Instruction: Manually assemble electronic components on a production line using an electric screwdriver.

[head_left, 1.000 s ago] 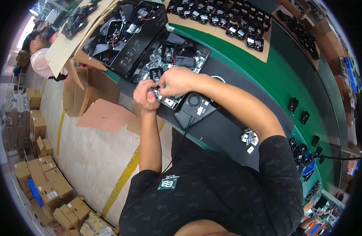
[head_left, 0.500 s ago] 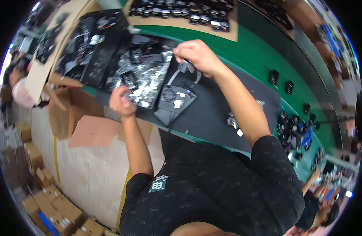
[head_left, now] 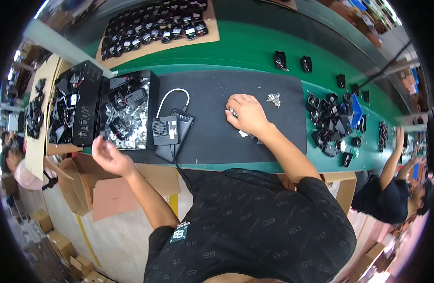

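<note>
My right hand (head_left: 247,114) rests over the dark work mat (head_left: 212,146) with its fingers curled down. Something small and pale shows under the fingertips, too covered to name. A small white piece (head_left: 243,133) lies by that wrist. Farther right sits a little heap of silvery metal parts (head_left: 274,99). My left hand (head_left: 112,158) is raised at the near edge of a black box (head_left: 151,85), fingers apart and nothing visible in them. Inside that box are silvery pieces (head_left: 134,127) and black housings. Between my hands, a small black fan unit (head_left: 165,130) lies on a smartphone (head_left: 185,123).
A second black box (head_left: 88,106) adjoins at the left. Rows of black units cover a cardboard sheet (head_left: 212,35) at the back. Black housings (head_left: 328,122) pile up at the right near a blue piece (head_left: 356,111). A white cable (head_left: 173,90) loops behind the phone. A co-worker (head_left: 387,193) is at the right.
My right hand has come down from beside the box onto the mat, toward the right. My left hand has withdrawn from the box's contents to its near edge. The view has turned and shifted.
</note>
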{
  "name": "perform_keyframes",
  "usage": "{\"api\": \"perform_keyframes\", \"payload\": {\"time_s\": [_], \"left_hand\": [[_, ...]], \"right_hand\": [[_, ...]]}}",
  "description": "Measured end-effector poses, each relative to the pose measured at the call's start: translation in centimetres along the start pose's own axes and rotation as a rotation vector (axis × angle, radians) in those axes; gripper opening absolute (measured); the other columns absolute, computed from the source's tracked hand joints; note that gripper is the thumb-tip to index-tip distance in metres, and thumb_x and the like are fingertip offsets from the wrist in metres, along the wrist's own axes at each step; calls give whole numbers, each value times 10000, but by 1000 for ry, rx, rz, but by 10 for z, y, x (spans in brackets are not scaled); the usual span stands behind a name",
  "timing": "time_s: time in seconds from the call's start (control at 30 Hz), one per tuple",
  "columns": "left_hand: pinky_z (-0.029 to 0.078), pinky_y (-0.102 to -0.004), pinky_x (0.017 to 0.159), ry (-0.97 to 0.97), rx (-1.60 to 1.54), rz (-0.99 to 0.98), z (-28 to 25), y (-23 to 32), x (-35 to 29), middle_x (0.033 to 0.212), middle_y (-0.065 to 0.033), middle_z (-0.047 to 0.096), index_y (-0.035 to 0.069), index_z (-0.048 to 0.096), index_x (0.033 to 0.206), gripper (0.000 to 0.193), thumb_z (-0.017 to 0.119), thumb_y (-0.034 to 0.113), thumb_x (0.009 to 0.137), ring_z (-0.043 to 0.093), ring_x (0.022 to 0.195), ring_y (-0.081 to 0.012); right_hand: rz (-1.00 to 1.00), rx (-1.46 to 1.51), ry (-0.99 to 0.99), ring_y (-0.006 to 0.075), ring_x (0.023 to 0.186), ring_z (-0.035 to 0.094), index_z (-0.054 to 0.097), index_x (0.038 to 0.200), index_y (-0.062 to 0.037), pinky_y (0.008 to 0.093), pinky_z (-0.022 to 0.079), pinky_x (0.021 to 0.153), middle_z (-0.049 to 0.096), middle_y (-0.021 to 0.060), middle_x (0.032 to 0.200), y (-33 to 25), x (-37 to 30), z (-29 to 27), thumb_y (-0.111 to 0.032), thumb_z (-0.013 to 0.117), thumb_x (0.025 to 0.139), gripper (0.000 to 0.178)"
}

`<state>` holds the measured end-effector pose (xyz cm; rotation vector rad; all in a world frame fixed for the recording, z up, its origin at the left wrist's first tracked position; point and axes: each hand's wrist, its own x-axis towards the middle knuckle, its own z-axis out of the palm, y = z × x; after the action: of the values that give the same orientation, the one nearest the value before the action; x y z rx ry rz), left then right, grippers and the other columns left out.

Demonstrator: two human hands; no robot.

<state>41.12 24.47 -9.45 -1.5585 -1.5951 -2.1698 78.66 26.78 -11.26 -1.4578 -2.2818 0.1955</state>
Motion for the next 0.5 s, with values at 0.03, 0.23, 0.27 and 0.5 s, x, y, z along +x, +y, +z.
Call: {"api": "perform_keyframes", "payload": {"time_s": [0.03, 0.23, 0.27, 0.5], "left_hand": [[440, -250, 718, 6, -44, 121, 8, 17, -2, 1148, -131, 576, -30, 507, 1155, 281, 500, 43, 883, 542, 888, -161], [441, -362, 931, -878, -193, 221, 116, 139, -59, 1191, -196, 581, -14, 578, 1116, 380, 625, 74, 748, 563, 1079, -302], [366, -419, 1025, -1018, -185, 184, 130, 145, -71, 1309, -193, 504, 24, 539, 1232, 514, 668, 112, 743, 473, 1203, -353], [142, -619, 1101, -1452, 217, 352, 196, 138, -147, 1525, -246, 198, 149, 374, 1449, 954, 762, 532, 666, 160, 1407, -460]], "right_hand": [[13, 1, -33, 265, 1045, 596, 656, 966, -93, 414, 417, 975, 642, 71, 1051, 2, -8, 0, -276, 608, 838, 228], [70, 25, 248, 273, 1146, 575, 630, 1139, -100, 403, 420, 963, 619, 101, 1220, -15, -53, -39, -263, 614, 863, 321], [89, 193, 297, 279, 1109, 596, 638, 1122, -96, 398, 439, 935, 633, 98, 1192, -22, -64, -48, -244, 625, 856, 305], [843, 1061, 797, 138, 624, 565, 597, 769, -16, 271, 464, 579, 602, 57, 693, -98, -304, 2, -256, 462, 987, 351]]}}
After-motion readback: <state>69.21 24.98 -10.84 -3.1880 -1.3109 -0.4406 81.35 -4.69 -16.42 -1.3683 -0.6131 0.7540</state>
